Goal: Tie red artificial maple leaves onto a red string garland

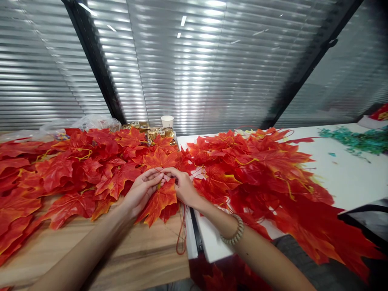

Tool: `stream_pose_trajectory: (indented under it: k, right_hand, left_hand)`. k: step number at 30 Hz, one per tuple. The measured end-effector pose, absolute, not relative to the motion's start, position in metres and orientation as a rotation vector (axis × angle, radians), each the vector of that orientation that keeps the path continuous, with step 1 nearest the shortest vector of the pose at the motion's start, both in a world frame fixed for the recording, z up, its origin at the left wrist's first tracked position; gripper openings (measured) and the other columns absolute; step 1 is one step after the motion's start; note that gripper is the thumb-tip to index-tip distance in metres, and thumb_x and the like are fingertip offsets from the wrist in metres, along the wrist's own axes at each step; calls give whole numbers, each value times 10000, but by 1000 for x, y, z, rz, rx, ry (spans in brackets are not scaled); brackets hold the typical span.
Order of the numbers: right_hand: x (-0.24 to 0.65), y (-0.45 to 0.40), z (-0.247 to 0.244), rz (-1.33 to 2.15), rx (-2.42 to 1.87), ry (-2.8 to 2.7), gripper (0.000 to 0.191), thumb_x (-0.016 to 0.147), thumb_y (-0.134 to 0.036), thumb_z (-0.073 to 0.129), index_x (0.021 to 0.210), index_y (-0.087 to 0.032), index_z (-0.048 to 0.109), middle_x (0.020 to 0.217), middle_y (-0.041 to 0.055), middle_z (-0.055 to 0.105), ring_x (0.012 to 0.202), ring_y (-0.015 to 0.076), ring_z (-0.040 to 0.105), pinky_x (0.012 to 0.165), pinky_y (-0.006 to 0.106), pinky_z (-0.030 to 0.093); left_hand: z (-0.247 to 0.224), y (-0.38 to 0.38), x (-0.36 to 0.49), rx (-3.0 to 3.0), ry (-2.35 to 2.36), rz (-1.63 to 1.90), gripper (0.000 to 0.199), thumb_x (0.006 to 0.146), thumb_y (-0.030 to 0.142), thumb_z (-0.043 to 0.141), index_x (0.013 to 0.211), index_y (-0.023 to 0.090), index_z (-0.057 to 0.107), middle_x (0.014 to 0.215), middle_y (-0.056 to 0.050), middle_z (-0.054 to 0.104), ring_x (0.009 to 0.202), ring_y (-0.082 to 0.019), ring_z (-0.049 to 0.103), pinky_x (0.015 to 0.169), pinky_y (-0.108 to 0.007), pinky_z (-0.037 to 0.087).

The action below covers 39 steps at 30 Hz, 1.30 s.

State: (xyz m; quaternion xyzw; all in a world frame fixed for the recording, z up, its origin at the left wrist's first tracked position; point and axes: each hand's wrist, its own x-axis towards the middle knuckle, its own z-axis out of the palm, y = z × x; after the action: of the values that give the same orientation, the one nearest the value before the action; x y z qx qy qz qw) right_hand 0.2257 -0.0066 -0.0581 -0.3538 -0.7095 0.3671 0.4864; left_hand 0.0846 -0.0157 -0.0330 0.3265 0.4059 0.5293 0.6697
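Observation:
My left hand [144,186] and my right hand [182,185] meet above the front of the table, fingertips pinched together. Between them is the stem end of a red artificial maple leaf [162,201], whose blade hangs down below the fingers. What exactly the right fingertips grip is too small to make out. From near the right hand a thin red cord [182,234] loops down over the table edge. More red maple leaves spread in a heap on the left [117,178] and in another heap on the right [257,169], close to both hands.
A wooden table [145,258] adjoins a white table [348,178], with a dark edge between them. Behind the leaves stand a paper cup [167,121], gold packets [159,135] and clear plastic bags [91,122]. Green foliage [360,139] lies far right. A glass wall with blinds rises behind.

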Motion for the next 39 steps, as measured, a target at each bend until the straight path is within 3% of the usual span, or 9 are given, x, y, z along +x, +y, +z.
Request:
stream_pose_trajectory:
  k: [39]
  right_hand:
    - [226,-5,-66,850,-812,-1790,423,729,-12,433,1088,-175,587,845,15,657,771,147,609,774,250,465]
  left_hand:
    - [-29,-17,86,755,965,1167,171,771,-21,560,855,109,633,743,-45,688,664,-93,652,656,-156,532]
